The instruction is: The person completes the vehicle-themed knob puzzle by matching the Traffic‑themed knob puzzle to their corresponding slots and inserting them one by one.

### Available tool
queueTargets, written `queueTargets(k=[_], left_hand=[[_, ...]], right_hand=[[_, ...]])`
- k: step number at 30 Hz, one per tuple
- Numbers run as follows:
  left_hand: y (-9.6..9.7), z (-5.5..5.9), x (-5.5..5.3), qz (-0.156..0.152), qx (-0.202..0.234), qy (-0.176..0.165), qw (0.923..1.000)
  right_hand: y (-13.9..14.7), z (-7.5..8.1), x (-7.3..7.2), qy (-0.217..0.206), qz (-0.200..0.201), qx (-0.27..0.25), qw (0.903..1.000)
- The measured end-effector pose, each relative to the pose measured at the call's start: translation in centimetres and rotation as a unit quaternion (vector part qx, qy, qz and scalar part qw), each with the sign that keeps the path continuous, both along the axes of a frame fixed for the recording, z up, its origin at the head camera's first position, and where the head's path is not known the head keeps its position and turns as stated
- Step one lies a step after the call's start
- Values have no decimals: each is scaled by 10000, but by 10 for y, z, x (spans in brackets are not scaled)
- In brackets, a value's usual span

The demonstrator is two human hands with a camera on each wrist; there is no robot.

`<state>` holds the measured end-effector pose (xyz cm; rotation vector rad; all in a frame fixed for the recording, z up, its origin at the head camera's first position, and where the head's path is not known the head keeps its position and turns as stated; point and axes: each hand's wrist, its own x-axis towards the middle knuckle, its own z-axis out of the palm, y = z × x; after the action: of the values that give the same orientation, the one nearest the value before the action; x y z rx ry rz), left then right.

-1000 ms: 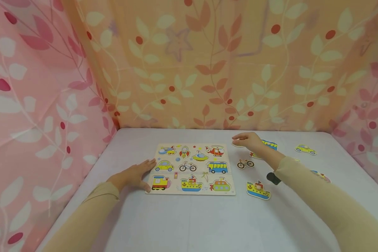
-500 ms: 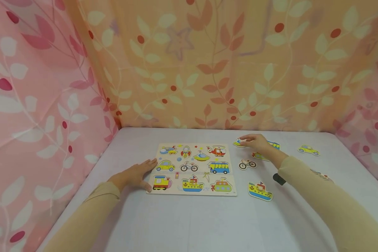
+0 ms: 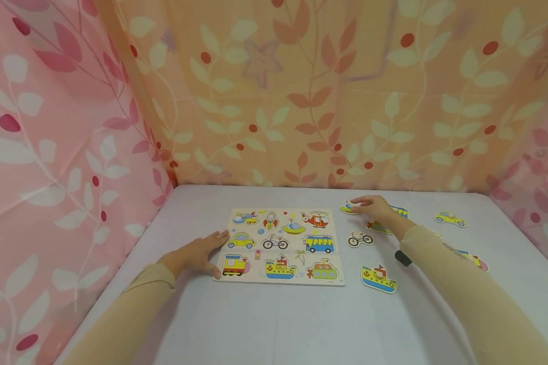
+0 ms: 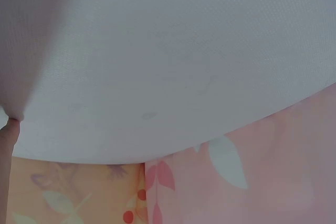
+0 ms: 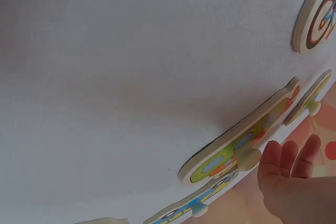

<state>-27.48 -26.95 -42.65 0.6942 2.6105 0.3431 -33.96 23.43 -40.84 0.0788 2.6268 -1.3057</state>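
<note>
My left hand (image 3: pixel 198 253) rests with fingers spread at the left edge of a wooden puzzle board (image 3: pixel 274 282) printed with vehicles. A fingertip (image 4: pixel 13 124) shows at the left side of the left wrist view. My right hand (image 3: pixel 374 209) is at the flying saucer piece (image 3: pixel 346 207), its fingers bent over the piece's right edge. In the right wrist view, the saucer piece (image 5: pixel 310 99) lies flat with its knob visible, and the bent fingers (image 5: pixel 286 158) are apart from that knob. Under the right hand are the submarine piece (image 3: pixel 378 228) and bus piece (image 3: pixel 400 212).
The bicycle piece (image 3: pixel 360 239), ship piece (image 3: pixel 379 279) and car piece (image 3: pixel 450 219) lie right of the board on the white table (image 3: pixel 274 324). Another piece (image 3: pixel 477 261) is partly behind the right sleeve. A black object (image 3: pixel 403 258) sits by the cuff. Flowered curtains (image 3: pixel 274 101) surround the table.
My right hand has shifted a little to the right, uncovering the saucer piece on the table. The left hand holds its place at the board. The head view has shifted slightly.
</note>
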Motion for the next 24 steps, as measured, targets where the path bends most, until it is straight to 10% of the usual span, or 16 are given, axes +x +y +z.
queueTargets(k=[24], left_hand=[[2, 2, -1, -31, -64, -62, 10000]], right_hand=[[0, -25, -30, -216, -333, 38, 9992]])
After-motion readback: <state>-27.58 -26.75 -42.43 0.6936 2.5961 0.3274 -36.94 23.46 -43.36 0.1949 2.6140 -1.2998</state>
